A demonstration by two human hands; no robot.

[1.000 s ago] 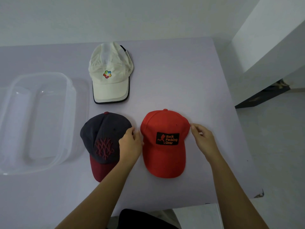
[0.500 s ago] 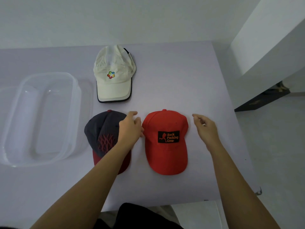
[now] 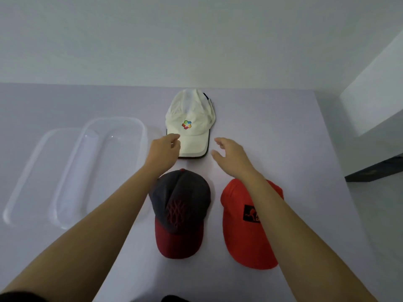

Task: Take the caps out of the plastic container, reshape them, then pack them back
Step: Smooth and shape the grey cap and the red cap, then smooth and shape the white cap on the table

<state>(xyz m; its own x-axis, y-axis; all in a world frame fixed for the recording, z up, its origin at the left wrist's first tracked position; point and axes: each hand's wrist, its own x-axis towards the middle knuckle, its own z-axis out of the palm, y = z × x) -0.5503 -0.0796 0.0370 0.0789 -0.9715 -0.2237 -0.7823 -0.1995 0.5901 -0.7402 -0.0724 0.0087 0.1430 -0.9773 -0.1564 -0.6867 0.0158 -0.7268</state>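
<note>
Three caps lie on the pale table (image 3: 272, 131). The white cap (image 3: 192, 118) with a coloured logo sits farthest from me. A dark grey cap with a maroon brim (image 3: 178, 205) lies near me, and a red cap (image 3: 242, 223) with a black patch lies to its right, partly under my right forearm. My left hand (image 3: 165, 149) hovers at the left corner of the white cap's brim, fingers curled and holding nothing. On the brim's right side my right hand (image 3: 229, 155) is open, just apart from the cap. The clear plastic container (image 3: 139, 131) stands empty to the left.
A clear lid (image 3: 28, 171) lies on the table, partly under the container's left side. A wall runs behind the table. A white ledge (image 3: 375, 92) rises at the right, with a dark object (image 3: 375, 171) below it past the table's right edge.
Both hands have left the red cap and moved away from me to the white cap's brim. The camera has tilted up, so the near caps sit lower in view.
</note>
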